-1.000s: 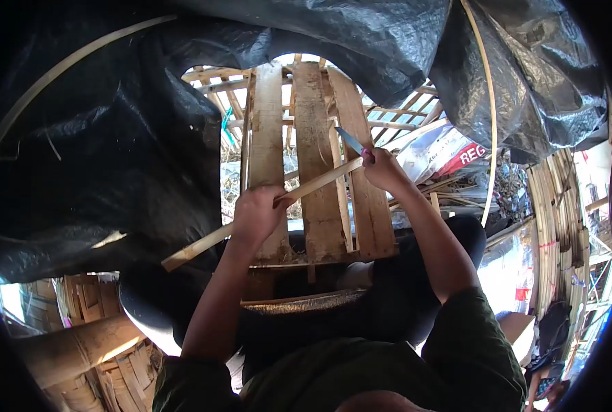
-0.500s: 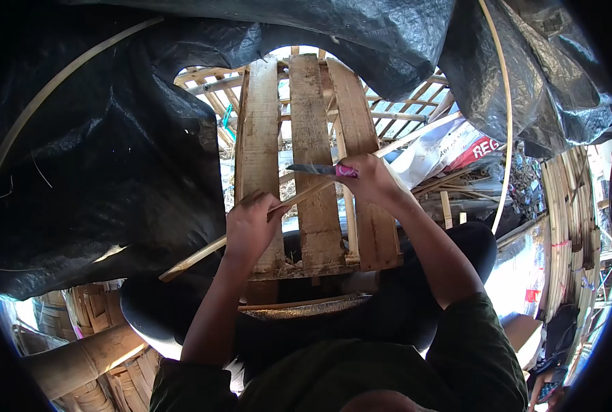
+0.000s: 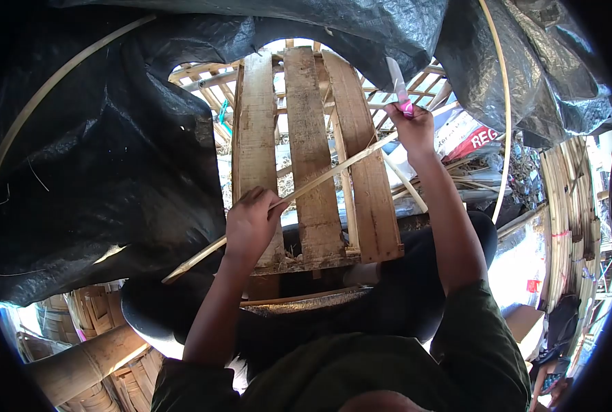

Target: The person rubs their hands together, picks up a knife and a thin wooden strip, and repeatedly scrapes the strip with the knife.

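Observation:
My left hand [image 3: 251, 221] is closed around a long, thin bamboo strip [image 3: 340, 167], which slants from my lower left up to the right over the wooden slats [image 3: 310, 130]. In my right hand [image 3: 414, 130], further out to the upper right, is a knife [image 3: 397, 80] with a pink-wrapped handle. Its blade points up and away from me. The right hand is beside the strip's far part; I cannot tell whether it touches the strip. A second pale strip piece [image 3: 405, 181] hangs at an angle below that part.
Black plastic sheeting [image 3: 107, 172] drapes the left and top. A curved strip [image 3: 505, 110] stands on the right, near a printed sack [image 3: 476, 139]. Bundled bamboo strips [image 3: 564, 226] stand far right. A thick bamboo pole [image 3: 89, 364] lies lower left.
My right hand has moved up and to the right with the knife, whose blade has turned from pointing left to pointing up. My left hand stays on the strip.

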{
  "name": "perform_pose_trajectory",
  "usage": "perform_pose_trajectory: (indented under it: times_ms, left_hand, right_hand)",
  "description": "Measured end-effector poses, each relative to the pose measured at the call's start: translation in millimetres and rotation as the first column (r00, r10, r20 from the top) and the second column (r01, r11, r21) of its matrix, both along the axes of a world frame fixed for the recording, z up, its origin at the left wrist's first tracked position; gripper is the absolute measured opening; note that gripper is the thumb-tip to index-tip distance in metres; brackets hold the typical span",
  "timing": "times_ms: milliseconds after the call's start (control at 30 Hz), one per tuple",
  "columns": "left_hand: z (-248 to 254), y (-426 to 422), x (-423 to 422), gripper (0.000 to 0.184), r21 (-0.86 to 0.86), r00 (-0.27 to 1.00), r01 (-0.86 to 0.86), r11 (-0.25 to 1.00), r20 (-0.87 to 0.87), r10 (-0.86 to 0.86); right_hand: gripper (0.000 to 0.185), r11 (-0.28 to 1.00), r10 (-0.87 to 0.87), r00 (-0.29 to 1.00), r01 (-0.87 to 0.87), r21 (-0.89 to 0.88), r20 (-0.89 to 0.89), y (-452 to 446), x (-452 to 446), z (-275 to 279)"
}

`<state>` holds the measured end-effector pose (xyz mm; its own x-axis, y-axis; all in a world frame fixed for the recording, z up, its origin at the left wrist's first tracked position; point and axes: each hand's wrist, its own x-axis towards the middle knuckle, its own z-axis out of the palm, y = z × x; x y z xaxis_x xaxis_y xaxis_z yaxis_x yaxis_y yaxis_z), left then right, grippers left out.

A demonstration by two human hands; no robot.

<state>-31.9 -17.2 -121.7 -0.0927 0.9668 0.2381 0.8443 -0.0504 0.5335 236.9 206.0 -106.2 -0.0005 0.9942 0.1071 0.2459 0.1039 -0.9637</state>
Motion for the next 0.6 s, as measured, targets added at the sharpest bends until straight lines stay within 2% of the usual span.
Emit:
perform_pose_trajectory:
  times_ms: [100, 133, 200, 267, 433, 467, 533, 567, 600]
  left_hand:
    - [-1.4, -0.7, 0.6, 0.022, 0.007, 1.000, -0.003, 1.000, -0.018, 0.003]
    - [-2.0, -0.9, 1.0, 0.022, 0.021, 0.999, -0.006, 1.000, -0.047, 0.006]
    - [-4.4, -0.9, 1.7, 0.022, 0.024, 0.998, -0.005, 1.000, -0.062, 0.007]
    - [-7.0, -0.4, 2.4, 0.022, 0.028, 0.997, -0.007, 1.000, -0.075, 0.009]
    - [-9.7, 2.2, 1.2, 0.019, 0.014, 0.999, -0.023, 1.000, -0.031, 0.023]
    - [-10.0, 2.7, 1.3, 0.019, 0.014, 0.999, -0.020, 1.000, -0.029, 0.021]
    - [-10.5, 3.5, 1.1, 0.019, 0.018, 1.000, -0.010, 1.000, -0.014, 0.010]
    - [-11.0, 3.4, 1.1, 0.019, 0.019, 1.000, -0.008, 1.000, -0.013, 0.008]
    - [-11.5, 3.7, 0.6, 0.020, 0.020, 1.000, -0.008, 1.000, -0.002, 0.008]
  right_hand:
    - [0.013, 0.984, -0.122, 0.980, 0.099, -0.147, -0.159, -2.5, 4.1, 2.6]
    - [0.013, 0.984, -0.124, 0.980, 0.100, -0.149, -0.158, -3.7, 7.4, 6.0]
    - [0.011, 0.966, -0.125, 0.938, 0.041, -0.253, -0.322, -6.1, 14.2, 17.0]
    - [0.012, 0.963, -0.131, 0.941, 0.047, -0.264, -0.311, -7.5, 15.9, 22.5]
    - [0.012, 0.966, -0.060, 0.844, -0.086, -0.246, -0.532, -3.1, 31.2, 26.5]
    - [0.012, 0.966, -0.063, 0.845, -0.083, -0.246, -0.531, -3.7, 30.4, 27.6]
    - [0.015, 0.991, -0.087, 0.896, 0.035, -0.127, -0.435, -3.1, 26.7, 29.5]
    - [0.022, 0.998, -0.049, 0.940, 0.030, -0.060, -0.336, 1.3, 27.7, 27.3]
    - [0.022, 0.998, -0.047, 0.941, 0.030, -0.055, -0.336, 4.7, 27.3, 24.5]
